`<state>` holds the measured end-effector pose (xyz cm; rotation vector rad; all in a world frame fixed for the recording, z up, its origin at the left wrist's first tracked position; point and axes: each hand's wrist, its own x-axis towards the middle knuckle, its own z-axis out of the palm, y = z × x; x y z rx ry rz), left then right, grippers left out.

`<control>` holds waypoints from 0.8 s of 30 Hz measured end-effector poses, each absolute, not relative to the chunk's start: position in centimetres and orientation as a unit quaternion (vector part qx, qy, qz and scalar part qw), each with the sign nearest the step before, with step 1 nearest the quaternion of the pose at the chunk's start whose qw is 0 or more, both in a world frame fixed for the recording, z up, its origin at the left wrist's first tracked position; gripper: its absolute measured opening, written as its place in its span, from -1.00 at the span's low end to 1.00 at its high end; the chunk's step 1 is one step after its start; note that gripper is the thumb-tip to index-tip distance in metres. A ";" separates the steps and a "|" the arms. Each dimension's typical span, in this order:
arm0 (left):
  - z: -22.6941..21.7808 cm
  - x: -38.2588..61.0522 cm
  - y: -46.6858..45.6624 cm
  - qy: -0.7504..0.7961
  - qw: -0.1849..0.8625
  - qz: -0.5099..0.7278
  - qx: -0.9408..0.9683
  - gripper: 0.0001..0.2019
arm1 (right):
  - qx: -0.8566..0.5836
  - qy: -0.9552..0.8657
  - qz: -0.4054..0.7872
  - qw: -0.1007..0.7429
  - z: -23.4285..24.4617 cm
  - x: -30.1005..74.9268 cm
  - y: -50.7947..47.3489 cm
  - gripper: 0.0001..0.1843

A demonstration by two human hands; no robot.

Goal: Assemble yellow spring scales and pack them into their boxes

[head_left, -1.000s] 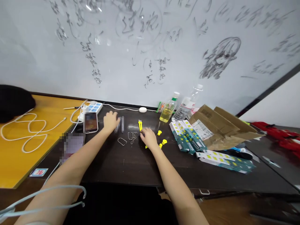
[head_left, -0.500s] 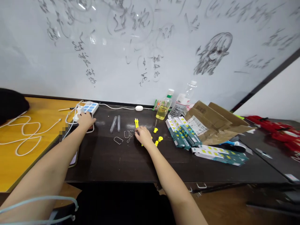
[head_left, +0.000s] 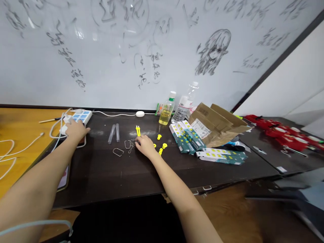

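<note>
My left hand point(head_left: 76, 131) lies at the left of the dark table, beside the power strip point(head_left: 84, 116) and over the edge of a phone-like slab point(head_left: 81, 143). Its thumb stands apart from the fingers. My right hand point(head_left: 145, 145) rests mid-table with curled fingers pointing down; whatever is under the fingertips is hidden. Just beyond it lie thin yellow sticks point(head_left: 138, 130). Bent metal wire loops point(head_left: 129, 144) are left of the fingertips, with another wire loop point(head_left: 118, 152) farther left. Two clear tubes point(head_left: 113, 133) lie behind them. Several small yellow plugs point(head_left: 164, 145) are scattered to the right.
Teal-and-white boxes point(head_left: 186, 138) and a torn brown cardboard package point(head_left: 217, 123) occupy the right. A bottle of yellow liquid point(head_left: 166, 113) and a water bottle point(head_left: 182, 109) stand behind. A phone point(head_left: 63, 179) lies under my left forearm. White cables point(head_left: 15, 152) run across the yellow table.
The view has swung to the right, so everything appears farther left. Both hands stay at nearly the same places on the table; no object has visibly moved.
</note>
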<state>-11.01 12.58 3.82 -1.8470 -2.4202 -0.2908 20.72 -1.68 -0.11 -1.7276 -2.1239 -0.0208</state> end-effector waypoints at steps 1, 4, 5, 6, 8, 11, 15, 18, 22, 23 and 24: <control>3.8 -11.1 12.6 -0.788 0.041 -0.095 -0.606 -0.39 | -0.617 -0.761 -0.006 0.200 -0.1 20.8 -1.7 -0.79; 4.0 -11.2 12.2 -0.786 0.035 -0.097 -0.610 -0.37 | -0.617 -0.761 -0.005 0.201 -0.1 20.8 -1.8 -0.79; 4.0 -11.2 12.0 -0.789 0.034 -0.098 -0.605 -0.37 | -0.616 -0.761 -0.005 0.201 -0.1 20.8 -1.8 -0.79; 4.0 -11.2 11.8 -0.789 0.038 -0.101 -0.604 -0.38 | -0.616 -0.761 -0.005 0.202 -0.2 20.8 -1.9 -0.79; 3.9 -11.3 11.4 -0.786 0.047 -0.105 -0.607 -0.37 | -0.615 -0.763 -0.003 0.202 -0.2 20.8 -1.9 -0.79; 3.8 -11.7 10.9 -0.779 0.064 -0.101 -0.615 -0.28 | -0.614 -0.764 0.005 0.199 -0.1 20.8 -2.1 -0.79; 4.3 -12.1 10.8 -0.780 0.083 -0.084 -0.615 -0.12 | -0.614 -0.765 0.009 0.196 -0.1 20.7 -2.2 -0.79; 5.0 -12.0 11.5 -0.798 0.049 -0.057 -0.599 -0.06 | -0.615 -0.765 0.017 0.191 -0.2 20.7 -2.1 -0.79; 5.4 -11.9 12.5 -0.807 0.018 -0.039 -0.589 -0.05 | -0.614 -0.765 0.022 0.192 -0.3 20.8 -2.1 -0.78; 5.3 -11.8 12.6 -0.805 0.021 -0.038 -0.591 -0.04 | -0.615 -0.765 0.022 0.192 -0.3 20.8 -2.1 -0.78; 5.1 -11.8 12.7 -0.803 0.027 -0.038 -0.594 -0.03 | -0.615 -0.764 0.023 0.192 -0.3 20.8 -2.1 -0.78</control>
